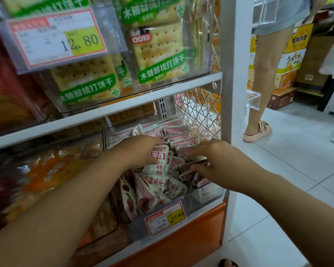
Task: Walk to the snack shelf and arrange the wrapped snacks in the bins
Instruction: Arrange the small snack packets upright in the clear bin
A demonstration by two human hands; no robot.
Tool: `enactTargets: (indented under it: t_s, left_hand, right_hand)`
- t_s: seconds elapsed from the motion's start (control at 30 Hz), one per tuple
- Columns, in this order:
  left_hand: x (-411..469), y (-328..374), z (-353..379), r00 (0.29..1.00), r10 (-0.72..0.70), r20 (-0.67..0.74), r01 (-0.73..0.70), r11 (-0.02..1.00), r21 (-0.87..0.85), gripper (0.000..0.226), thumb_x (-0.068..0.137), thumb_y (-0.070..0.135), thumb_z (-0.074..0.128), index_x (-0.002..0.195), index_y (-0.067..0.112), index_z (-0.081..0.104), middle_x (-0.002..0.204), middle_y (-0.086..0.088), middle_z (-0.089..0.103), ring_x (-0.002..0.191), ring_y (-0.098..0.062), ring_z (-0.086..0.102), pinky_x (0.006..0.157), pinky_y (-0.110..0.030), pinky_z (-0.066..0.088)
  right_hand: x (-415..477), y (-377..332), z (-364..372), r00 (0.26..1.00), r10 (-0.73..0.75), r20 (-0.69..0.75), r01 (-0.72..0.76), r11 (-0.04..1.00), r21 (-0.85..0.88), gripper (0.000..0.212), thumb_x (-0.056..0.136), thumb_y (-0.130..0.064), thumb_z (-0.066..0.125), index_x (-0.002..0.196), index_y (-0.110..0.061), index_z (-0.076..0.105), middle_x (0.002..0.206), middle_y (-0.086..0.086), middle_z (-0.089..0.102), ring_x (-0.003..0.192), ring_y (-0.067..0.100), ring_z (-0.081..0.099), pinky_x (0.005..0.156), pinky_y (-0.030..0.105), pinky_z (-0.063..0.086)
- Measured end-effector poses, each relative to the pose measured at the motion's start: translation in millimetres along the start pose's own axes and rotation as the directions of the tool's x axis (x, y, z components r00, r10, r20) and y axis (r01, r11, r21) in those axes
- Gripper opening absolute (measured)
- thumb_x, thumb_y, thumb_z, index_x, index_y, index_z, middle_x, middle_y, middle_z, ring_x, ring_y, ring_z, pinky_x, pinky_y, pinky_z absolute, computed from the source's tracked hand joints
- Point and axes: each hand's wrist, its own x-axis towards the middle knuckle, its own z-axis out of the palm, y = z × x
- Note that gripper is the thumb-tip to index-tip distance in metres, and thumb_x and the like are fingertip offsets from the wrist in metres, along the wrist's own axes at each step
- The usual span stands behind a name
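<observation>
At lower centre of the frame, a clear plastic bin (206, 199) with a red and yellow price tag (165, 218) on its front holds a heap of small white and pink wrapped snack packets (158, 187). Both hands are inside it. The left hand (141, 149) has its fingers closed on one upright packet (159, 157). The right hand (214, 160) pinches another packet (193, 166) at the heap's right side. Above, a clear bin (204, 60) holds green-labelled cracker packs (158, 49).
</observation>
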Motion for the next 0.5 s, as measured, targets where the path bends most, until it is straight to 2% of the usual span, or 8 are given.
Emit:
enactTargets:
  t_s: [0.03, 0.1, 0.13, 0.2, 0.3, 0.4, 0.5]
  left_hand:
    - [-1.5, 0.0, -1.1, 1.000, 0.005, 0.005, -0.005, 0.999, 0.053, 0.046, 0.084, 0.039, 0.066, 0.126, 0.025, 0.052, 0.126, 0.000, 0.057, 0.112, -0.020, 0.054, 0.090, -0.037, 0.047]
    - [-5.0, 1.8, -5.9, 0.999, 0.039, -0.016, -0.037, 0.994, 0.107, 0.020, 0.084, 0.038, 0.066, 0.095, 0.025, 0.056, 0.099, 0.001, 0.061, 0.094, -0.021, 0.056, 0.078, -0.037, 0.048]
    - [-8.2, 2.6, -10.0, 0.997, 0.060, -0.044, -0.055, 0.994, 0.099, 0.021, 0.084, 0.037, 0.066, 0.080, 0.027, 0.048, 0.086, 0.004, 0.055, 0.087, -0.020, 0.054, 0.074, -0.036, 0.046]
    - [-19.2, 3.0, -20.5, 0.990, 0.091, -0.108, -0.083, 0.993, 0.078, 0.036, 0.085, 0.036, 0.065, 0.068, 0.025, 0.035, 0.074, 0.010, 0.042, 0.078, -0.017, 0.047, 0.068, -0.034, 0.041]
    - [-43.8, 2.7, -34.2, 0.944, 0.131, -0.304, -0.114, 0.991, 0.074, 0.031, 0.087, 0.035, 0.063, 0.076, 0.025, 0.036, 0.075, 0.012, 0.034, 0.078, -0.012, 0.041, 0.065, -0.032, 0.034]
    - [-64.9, 6.3, -38.4, 0.848, 0.121, -0.515, -0.168, 0.985, -0.044, 0.018, 0.088, 0.036, 0.060, 0.093, 0.021, 0.050, 0.090, 0.007, 0.047, 0.084, -0.015, 0.048, 0.071, -0.037, 0.043]
    - [-72.9, 19.4, -33.0, 0.787, 0.055, -0.615, -0.182, 0.972, -0.146, 0.020, 0.091, 0.035, 0.056, 0.106, 0.022, 0.053, 0.103, 0.006, 0.055, 0.091, -0.015, 0.054, 0.072, -0.035, 0.046]
  right_hand:
    - [2.2, -0.8, 2.4, 1.000, 0.010, 0.013, -0.010, 1.000, 0.021, 0.029, 0.089, -0.030, 0.057, 0.117, -0.030, 0.062, 0.111, -0.003, 0.065, 0.101, 0.018, 0.059, 0.084, 0.036, 0.052]
    - [6.1, -2.3, 4.6, 0.999, 0.022, 0.038, -0.024, 0.999, 0.049, 0.027, 0.089, -0.030, 0.058, 0.114, -0.027, 0.064, 0.110, -0.003, 0.066, 0.099, 0.017, 0.061, 0.084, 0.036, 0.052]
    - [7.8, -2.7, 5.0, 0.999, 0.023, 0.044, -0.026, 0.998, 0.058, 0.026, 0.089, -0.030, 0.058, 0.114, -0.027, 0.065, 0.110, -0.003, 0.067, 0.097, 0.017, 0.061, 0.084, 0.035, 0.052]
    - [10.5, -3.8, 4.4, 0.999, 0.034, 0.035, -0.038, 0.993, 0.115, 0.029, 0.090, -0.029, 0.057, 0.118, -0.027, 0.063, 0.114, -0.004, 0.066, 0.098, 0.014, 0.061, 0.086, 0.033, 0.051]
    - [13.5, -8.1, 3.7, 0.999, 0.032, -0.011, -0.028, 0.971, 0.238, 0.039, 0.089, -0.024, 0.060, 0.128, -0.027, 0.055, 0.121, -0.008, 0.063, 0.104, 0.006, 0.060, 0.092, 0.024, 0.047]
    - [14.6, -14.8, -3.0, 0.993, 0.068, -0.098, -0.036, 0.953, 0.302, 0.042, 0.089, -0.017, 0.059, 0.129, -0.027, 0.053, 0.108, -0.015, 0.060, 0.085, -0.004, 0.056, 0.081, 0.016, 0.042]
    - [10.9, -14.2, -18.9, 0.966, 0.138, -0.220, -0.062, 0.945, 0.320, 0.036, 0.091, -0.011, 0.054, 0.124, -0.025, 0.057, 0.103, -0.017, 0.059, 0.083, 0.000, 0.056, 0.078, 0.013, 0.040]
